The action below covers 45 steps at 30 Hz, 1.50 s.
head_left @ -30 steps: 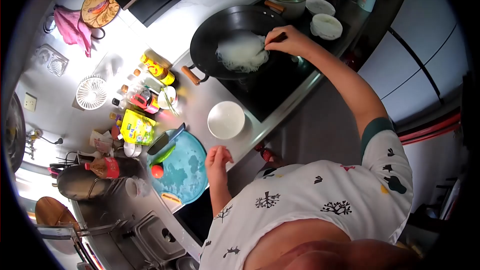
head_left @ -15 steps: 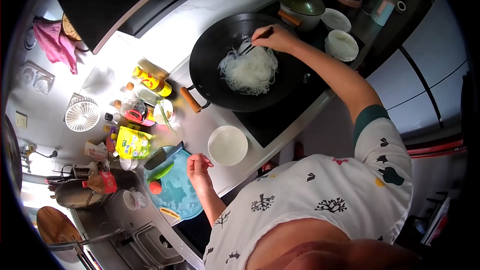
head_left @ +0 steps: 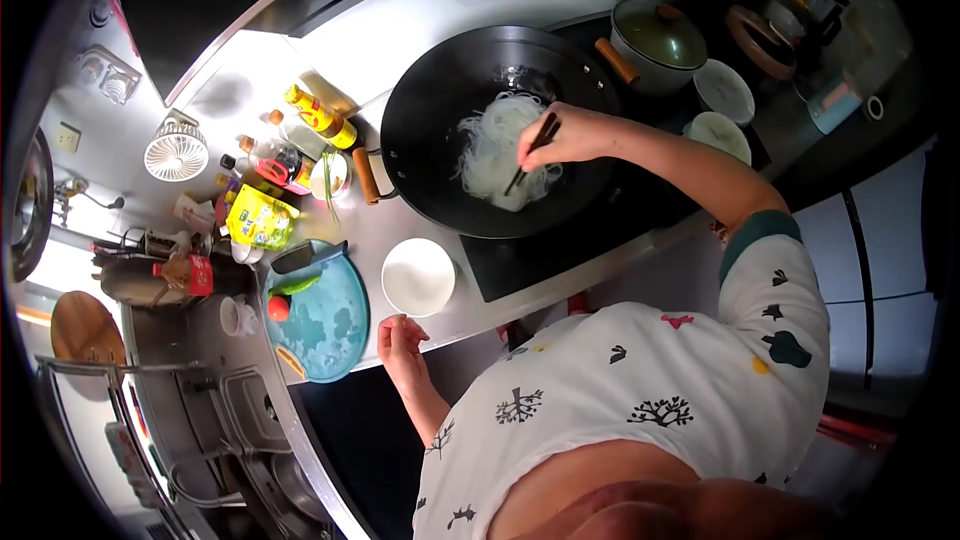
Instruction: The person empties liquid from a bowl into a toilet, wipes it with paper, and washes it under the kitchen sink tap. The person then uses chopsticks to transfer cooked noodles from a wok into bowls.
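Note:
Dark chopsticks [head_left: 541,142] are held in my right hand [head_left: 565,135], over the black wok [head_left: 425,90] on the stove. Their tips reach into a heap of white noodles [head_left: 490,150] in the wok. My left hand [head_left: 402,339] hangs at the counter's front edge, just below a white bowl [head_left: 418,277], its fingers loosely curled and apart, holding nothing. Left of the bowl lies a round blue cutting board [head_left: 330,318] with a knife [head_left: 300,258], a green pepper [head_left: 295,286] and a small red tomato [head_left: 278,308].
Bottles [head_left: 320,118] and a yellow pouch [head_left: 260,217] stand behind the board. A lidded pot [head_left: 658,45] and two white bowls [head_left: 724,92] are right of the wok. The sink [head_left: 250,410] is at lower left.
The view has shifted. My right hand has moved the chopstick tips from the noodles' far side to their near right side. My left hand stays near the bowl.

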Available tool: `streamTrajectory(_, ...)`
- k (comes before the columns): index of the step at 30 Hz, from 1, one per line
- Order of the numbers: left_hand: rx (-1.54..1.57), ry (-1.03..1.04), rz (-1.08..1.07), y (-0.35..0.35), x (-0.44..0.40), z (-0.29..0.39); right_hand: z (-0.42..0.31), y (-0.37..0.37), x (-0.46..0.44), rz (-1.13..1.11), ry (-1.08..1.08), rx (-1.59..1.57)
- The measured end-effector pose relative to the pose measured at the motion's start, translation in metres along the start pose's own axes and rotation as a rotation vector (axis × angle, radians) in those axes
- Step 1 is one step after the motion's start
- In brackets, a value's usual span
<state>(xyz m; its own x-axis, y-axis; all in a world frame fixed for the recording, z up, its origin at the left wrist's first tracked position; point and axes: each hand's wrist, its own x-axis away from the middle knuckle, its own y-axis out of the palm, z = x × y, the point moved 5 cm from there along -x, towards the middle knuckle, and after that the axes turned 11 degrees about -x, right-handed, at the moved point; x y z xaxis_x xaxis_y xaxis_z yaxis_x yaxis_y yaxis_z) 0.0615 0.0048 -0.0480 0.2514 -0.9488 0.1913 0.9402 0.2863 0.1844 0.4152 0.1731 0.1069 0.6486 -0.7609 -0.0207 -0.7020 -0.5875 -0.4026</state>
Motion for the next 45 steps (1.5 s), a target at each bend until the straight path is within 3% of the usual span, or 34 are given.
streamTrajectory(3,-0.001,0.016,0.017,0.020,0.016,0.000,0.023,-0.013,-0.017,0.064,0.010,0.070)
streamTrajectory(5,-0.003,0.010,0.039,0.029,0.026,0.000,0.029,-0.024,-0.029,0.152,-0.185,0.173)
streamTrajectory(7,-0.015,0.007,0.054,0.033,0.033,-0.003,0.025,-0.039,-0.037,0.263,-0.195,0.143)
streamTrajectory(9,-0.024,0.002,0.061,0.031,0.038,-0.004,0.022,-0.060,-0.038,0.386,-0.033,0.180)
streamTrajectory(10,-0.027,0.005,0.060,0.029,0.037,-0.006,0.030,-0.069,-0.041,0.478,-0.118,0.173)
streamTrajectory(13,-0.017,0.017,0.047,0.022,0.034,-0.004,0.058,-0.077,-0.048,0.483,-0.077,0.226)
streamTrajectory(14,-0.016,0.021,0.037,0.019,0.032,-0.003,0.068,-0.068,-0.049,0.440,-0.047,0.059)
streamTrajectory(17,-0.017,0.035,0.027,0.011,0.027,0.004,0.057,-0.035,-0.042,0.286,-0.019,0.025)
streamTrajectory(18,-0.022,0.044,0.018,0.007,0.024,0.007,0.053,-0.027,-0.037,0.204,0.136,-0.112)
streamTrajectory(21,-0.033,0.048,-0.007,-0.006,0.017,0.008,0.049,-0.033,-0.021,0.220,-0.014,0.040)
streamTrajectory(25,-0.021,0.028,-0.001,-0.012,0.008,0.007,0.041,-0.033,0.010,0.288,0.053,0.106)
streamTrajectory(29,-0.035,0.004,-0.026,-0.012,0.000,0.006,0.018,-0.011,0.028,0.139,0.120,0.017)
streamTrajectory(31,-0.038,0.005,-0.041,-0.011,-0.003,0.006,0.019,-0.017,0.032,0.138,0.140,0.054)
streamTrajectory(35,-0.032,0.006,-0.049,-0.010,-0.005,0.007,0.044,-0.038,0.035,0.346,0.144,0.270)
streamTrajectory(39,-0.020,-0.001,-0.032,-0.014,-0.001,0.004,0.014,-0.005,0.017,0.151,0.084,0.055)
streamTrajectory(45,-0.020,0.016,-0.027,-0.016,0.005,0.001,0.033,-0.016,-0.042,0.312,-0.025,0.155)
